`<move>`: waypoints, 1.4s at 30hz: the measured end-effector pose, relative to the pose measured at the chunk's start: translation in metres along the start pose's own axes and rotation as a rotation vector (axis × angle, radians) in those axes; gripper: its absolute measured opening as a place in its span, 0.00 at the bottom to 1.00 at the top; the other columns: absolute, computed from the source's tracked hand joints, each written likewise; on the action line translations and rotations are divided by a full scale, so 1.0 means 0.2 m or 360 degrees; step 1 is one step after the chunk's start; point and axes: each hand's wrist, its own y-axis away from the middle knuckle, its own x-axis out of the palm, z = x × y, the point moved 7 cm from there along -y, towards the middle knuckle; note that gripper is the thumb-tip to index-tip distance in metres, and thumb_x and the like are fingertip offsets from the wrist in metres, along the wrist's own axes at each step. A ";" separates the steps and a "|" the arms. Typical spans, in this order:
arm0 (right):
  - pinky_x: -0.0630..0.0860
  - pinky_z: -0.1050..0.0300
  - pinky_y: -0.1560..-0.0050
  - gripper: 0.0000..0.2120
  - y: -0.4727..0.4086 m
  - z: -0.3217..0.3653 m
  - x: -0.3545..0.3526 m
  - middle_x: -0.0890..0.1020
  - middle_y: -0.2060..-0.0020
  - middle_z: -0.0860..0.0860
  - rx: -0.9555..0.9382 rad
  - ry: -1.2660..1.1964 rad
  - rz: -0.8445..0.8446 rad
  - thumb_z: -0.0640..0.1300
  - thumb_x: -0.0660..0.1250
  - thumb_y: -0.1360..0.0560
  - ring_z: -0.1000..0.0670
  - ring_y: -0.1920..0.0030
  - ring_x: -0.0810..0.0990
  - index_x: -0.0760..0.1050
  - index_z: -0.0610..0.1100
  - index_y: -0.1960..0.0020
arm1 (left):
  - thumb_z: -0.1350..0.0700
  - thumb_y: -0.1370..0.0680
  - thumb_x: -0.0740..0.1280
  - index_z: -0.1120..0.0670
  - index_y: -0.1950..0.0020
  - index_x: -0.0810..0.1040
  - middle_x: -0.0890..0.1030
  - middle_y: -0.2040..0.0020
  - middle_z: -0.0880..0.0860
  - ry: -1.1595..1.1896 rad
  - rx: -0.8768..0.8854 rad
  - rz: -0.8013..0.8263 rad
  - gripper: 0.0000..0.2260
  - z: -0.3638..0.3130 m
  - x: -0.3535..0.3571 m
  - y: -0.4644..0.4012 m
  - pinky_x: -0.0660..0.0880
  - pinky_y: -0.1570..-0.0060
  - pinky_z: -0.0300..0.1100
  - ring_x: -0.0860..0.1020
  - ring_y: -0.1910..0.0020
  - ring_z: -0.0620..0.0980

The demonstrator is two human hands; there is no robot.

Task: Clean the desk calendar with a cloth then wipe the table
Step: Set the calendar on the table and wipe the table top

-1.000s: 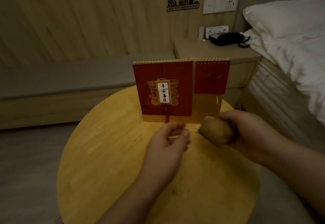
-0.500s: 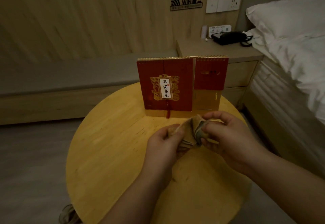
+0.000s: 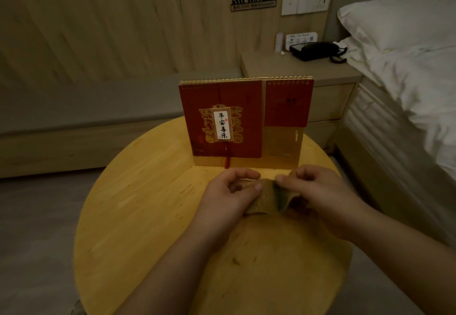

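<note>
Right now the fingers [image 3: 246,174] of the left hand [image 3: 229,196] curl over one end of a brown cloth [image 3: 265,199], thumb pinching it from below, while the right hand [image 3: 318,191] pinches the other end, so the cloth hangs slack between them. Both hands are held above the round wooden surface [image 3: 138,216], a little in front of the desk calendar [image 3: 246,122]; whether the cloth's lower edge touches the wood cannot be told.

The calendar stands upright near the far edge of the surface, its red cover facing the person and its spiral binding along the top. Its base sits just beyond the knuckles, apart from them.

To the left of the hands lies a broad stretch of bare wood out to the curved rim; nearer the person more bare wood shows between the forearms. On the right the rim runs close under the right wrist, with a bed [image 3: 404,72] beyond it. Behind the calendar is a nightstand [image 3: 296,70] carrying a black telephone [image 3: 315,50].
</note>
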 end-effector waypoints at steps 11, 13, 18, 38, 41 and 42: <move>0.71 0.65 0.68 0.08 -0.15 0.09 -0.06 0.77 0.55 0.59 -0.0494 0.1005 -0.0476 0.46 0.72 0.20 0.57 0.59 0.78 0.76 0.57 0.45 | 0.49 0.24 0.75 0.43 0.47 0.79 0.78 0.60 0.42 -0.1084 0.0170 -0.0422 0.09 0.00 -0.05 -0.24 0.70 0.71 0.35 0.77 0.63 0.39; 0.76 0.60 0.60 0.10 -0.14 0.08 -0.03 0.79 0.50 0.54 -0.0606 0.1247 -0.0471 0.44 0.70 0.20 0.54 0.54 0.78 0.77 0.55 0.41 | 0.49 0.23 0.75 0.44 0.45 0.78 0.77 0.58 0.41 -0.1266 0.0287 -0.0394 0.10 0.00 -0.02 -0.24 0.66 0.70 0.32 0.75 0.62 0.38; 0.70 0.46 0.28 0.21 -0.06 0.03 0.14 0.73 0.25 0.45 -0.1133 0.1885 -0.0130 0.50 0.58 0.17 0.42 0.26 0.72 0.75 0.47 0.26 | 0.47 0.21 0.71 0.45 0.31 0.76 0.79 0.38 0.46 -0.1461 0.0374 -0.0317 0.19 -0.03 -0.10 -0.16 0.76 0.49 0.39 0.78 0.45 0.44; 0.36 0.45 0.22 0.30 0.08 -0.07 0.71 0.44 0.15 0.55 -0.0865 0.2203 0.0635 0.66 0.39 0.17 0.46 0.16 0.44 0.38 0.60 0.17 | 0.30 0.23 0.33 0.45 0.19 0.32 0.30 0.20 0.44 -0.2203 0.0080 -0.0011 0.36 0.34 -0.84 0.36 0.32 0.24 0.46 0.31 0.22 0.47; 0.58 0.46 0.20 0.30 0.39 -0.16 0.71 0.69 0.21 0.54 -0.1118 0.2368 0.0675 0.64 0.38 0.16 0.44 0.23 0.71 0.64 0.61 0.20 | 0.30 0.24 0.32 0.46 0.18 0.33 0.30 0.20 0.45 -0.2203 0.0057 -0.0023 0.38 0.36 -0.83 0.36 0.33 0.24 0.47 0.29 0.23 0.47; 0.62 0.48 0.23 0.31 0.45 -0.17 0.71 0.78 0.27 0.52 -0.1167 0.2443 0.0617 0.62 0.38 0.15 0.45 0.31 0.80 0.74 0.58 0.25 | 0.30 0.25 0.31 0.47 0.18 0.33 0.30 0.20 0.45 -0.2206 0.0056 -0.0026 0.38 0.37 -0.83 0.36 0.33 0.24 0.47 0.29 0.24 0.47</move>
